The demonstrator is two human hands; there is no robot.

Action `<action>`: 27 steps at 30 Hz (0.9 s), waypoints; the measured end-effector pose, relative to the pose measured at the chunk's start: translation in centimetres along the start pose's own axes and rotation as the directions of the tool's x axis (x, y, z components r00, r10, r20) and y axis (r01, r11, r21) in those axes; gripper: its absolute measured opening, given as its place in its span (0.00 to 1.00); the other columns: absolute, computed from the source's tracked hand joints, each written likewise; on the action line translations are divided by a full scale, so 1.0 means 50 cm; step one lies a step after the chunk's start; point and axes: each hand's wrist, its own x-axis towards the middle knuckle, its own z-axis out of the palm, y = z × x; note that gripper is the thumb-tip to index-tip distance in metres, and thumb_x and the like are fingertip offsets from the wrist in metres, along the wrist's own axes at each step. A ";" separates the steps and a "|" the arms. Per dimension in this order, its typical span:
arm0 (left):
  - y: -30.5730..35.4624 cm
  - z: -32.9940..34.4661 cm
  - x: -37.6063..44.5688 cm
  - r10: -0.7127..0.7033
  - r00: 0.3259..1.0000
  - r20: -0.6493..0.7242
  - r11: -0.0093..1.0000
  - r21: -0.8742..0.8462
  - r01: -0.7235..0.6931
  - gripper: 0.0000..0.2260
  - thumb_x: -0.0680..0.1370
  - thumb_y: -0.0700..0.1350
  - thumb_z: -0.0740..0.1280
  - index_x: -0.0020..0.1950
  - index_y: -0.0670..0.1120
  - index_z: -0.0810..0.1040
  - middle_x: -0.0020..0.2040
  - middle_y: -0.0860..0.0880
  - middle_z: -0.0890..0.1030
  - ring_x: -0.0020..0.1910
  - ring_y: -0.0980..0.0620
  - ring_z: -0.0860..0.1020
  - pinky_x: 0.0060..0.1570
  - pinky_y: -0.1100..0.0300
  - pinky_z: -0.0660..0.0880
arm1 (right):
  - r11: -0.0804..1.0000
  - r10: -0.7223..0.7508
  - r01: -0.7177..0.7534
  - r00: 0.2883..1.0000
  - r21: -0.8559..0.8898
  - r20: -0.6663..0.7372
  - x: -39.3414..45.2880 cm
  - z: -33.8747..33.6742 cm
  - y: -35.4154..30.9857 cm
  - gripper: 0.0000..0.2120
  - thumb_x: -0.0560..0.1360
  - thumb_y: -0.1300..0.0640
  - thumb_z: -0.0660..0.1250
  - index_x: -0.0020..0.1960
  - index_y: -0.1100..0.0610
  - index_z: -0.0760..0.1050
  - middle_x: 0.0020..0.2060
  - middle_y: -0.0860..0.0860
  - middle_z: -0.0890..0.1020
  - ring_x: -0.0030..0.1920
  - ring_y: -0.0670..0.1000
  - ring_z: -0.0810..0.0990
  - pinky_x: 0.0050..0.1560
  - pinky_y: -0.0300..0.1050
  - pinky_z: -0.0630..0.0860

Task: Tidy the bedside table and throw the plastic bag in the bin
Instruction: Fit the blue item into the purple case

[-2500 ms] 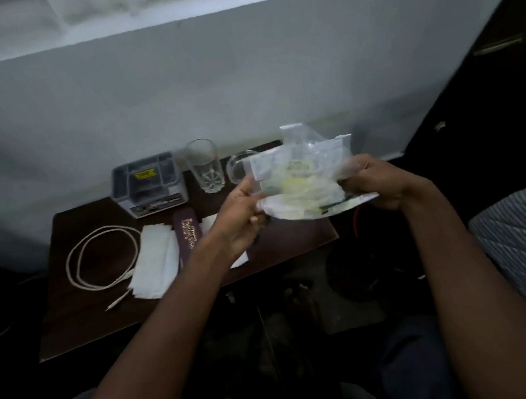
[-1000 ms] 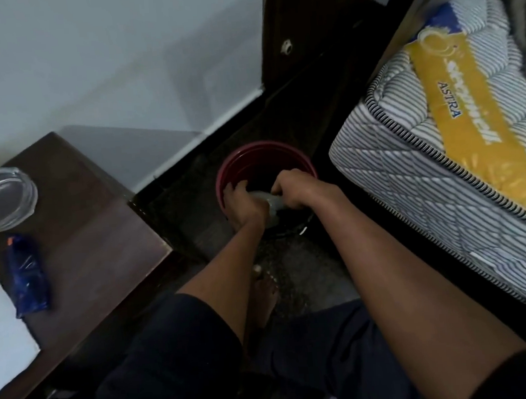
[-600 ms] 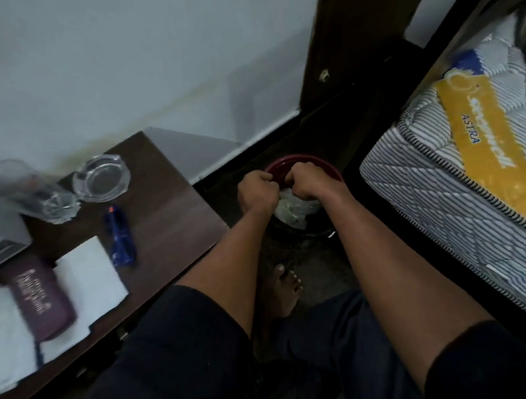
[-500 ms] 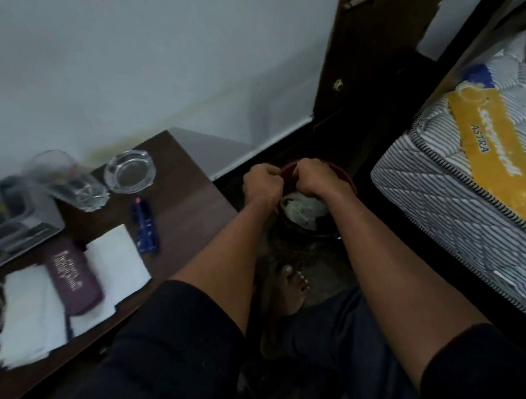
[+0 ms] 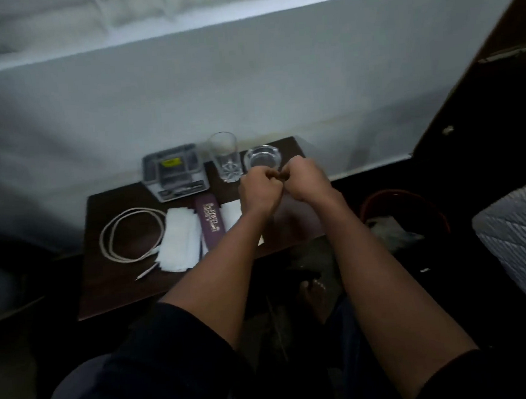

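On the left half of my bedside table (image 5: 118, 290) lies a looped white cable (image 5: 130, 235), and just right of it a stack of white tissues (image 5: 179, 242) with a maroon case (image 5: 211, 221) beside them. Along the back edge stand a grey organiser tray (image 5: 172, 171), a drinking glass (image 5: 225, 156) and a glass ashtray (image 5: 262, 159) at the back right corner. My left hand (image 5: 259, 187) and right hand (image 5: 305, 179) are both curled into fists above the right part of the table, knuckles nearly meeting; I see nothing held in either, though something small between them I couldn't rule out. Off the table's right edge, on the floor, sits the red bin (image 5: 402, 211), and the plastic bag (image 5: 388, 231) appears to lie crumpled inside it. So I judge the bag step done and the tidying in hand. Next I'd uncurl my fingers and reach left to straighten the tissues and cable, keeping clear of the glass.
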 end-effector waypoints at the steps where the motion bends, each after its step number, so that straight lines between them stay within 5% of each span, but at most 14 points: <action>1: -0.012 -0.028 0.004 -0.012 1.000 -0.023 1.000 0.007 0.012 0.14 0.75 0.41 0.67 0.53 0.52 0.90 0.50 0.49 0.89 0.53 0.47 0.86 0.54 0.57 0.81 | 1.000 -0.005 0.005 1.000 -0.009 0.002 -0.003 0.011 -0.029 0.11 0.76 0.60 0.67 0.56 0.57 0.84 0.55 0.62 0.85 0.58 0.64 0.84 0.53 0.51 0.79; 8: -0.150 -0.176 0.008 -0.056 0.998 -0.032 0.997 0.053 0.057 0.12 0.75 0.41 0.67 0.49 0.52 0.89 0.46 0.53 0.89 0.46 0.52 0.86 0.51 0.54 0.83 | 0.997 -0.075 0.077 0.993 -0.017 0.087 -0.032 0.091 -0.147 0.13 0.74 0.68 0.63 0.43 0.56 0.84 0.47 0.58 0.85 0.53 0.64 0.84 0.50 0.51 0.81; 13: -0.227 -0.221 -0.009 -0.120 0.992 -0.039 0.985 0.122 0.124 0.11 0.75 0.44 0.67 0.50 0.55 0.89 0.49 0.53 0.89 0.52 0.49 0.86 0.54 0.54 0.81 | 0.984 -0.168 0.172 0.982 -0.040 0.089 -0.031 0.142 -0.203 0.15 0.75 0.67 0.67 0.51 0.51 0.88 0.53 0.56 0.88 0.55 0.62 0.85 0.55 0.56 0.84; 18: -0.206 -0.264 0.014 -0.059 0.998 -0.020 0.962 0.267 0.062 0.09 0.78 0.48 0.68 0.53 0.55 0.87 0.53 0.50 0.88 0.55 0.44 0.84 0.54 0.52 0.81 | 0.973 -0.148 0.173 0.975 -0.151 0.163 0.017 0.166 -0.231 0.05 0.73 0.59 0.72 0.48 0.57 0.85 0.44 0.57 0.85 0.50 0.62 0.84 0.43 0.49 0.78; 21: -0.209 -0.293 0.040 -0.051 0.998 -0.046 0.960 0.272 0.062 0.07 0.78 0.47 0.69 0.51 0.55 0.87 0.53 0.51 0.88 0.55 0.45 0.85 0.56 0.49 0.82 | 0.981 -0.076 0.112 0.973 -0.156 0.219 0.041 0.192 -0.240 0.15 0.75 0.50 0.74 0.56 0.58 0.80 0.52 0.57 0.84 0.54 0.63 0.82 0.45 0.50 0.77; 24: -0.237 -0.309 0.057 -0.109 0.994 0.011 0.931 0.352 0.098 0.06 0.77 0.46 0.71 0.48 0.54 0.87 0.52 0.51 0.88 0.54 0.45 0.85 0.55 0.49 0.82 | 0.988 -0.041 0.075 0.971 -0.138 0.237 0.043 0.226 -0.254 0.37 0.73 0.40 0.77 0.71 0.60 0.69 0.65 0.60 0.79 0.66 0.65 0.79 0.55 0.54 0.78; 27: -0.236 -0.306 0.061 -0.150 0.985 0.080 0.913 0.394 0.107 0.07 0.77 0.45 0.70 0.48 0.55 0.87 0.53 0.50 0.87 0.54 0.44 0.84 0.54 0.50 0.82 | 0.989 -0.047 0.080 0.969 -0.127 0.244 0.032 0.247 -0.266 0.47 0.69 0.40 0.81 0.74 0.62 0.61 0.68 0.63 0.76 0.68 0.66 0.77 0.57 0.55 0.77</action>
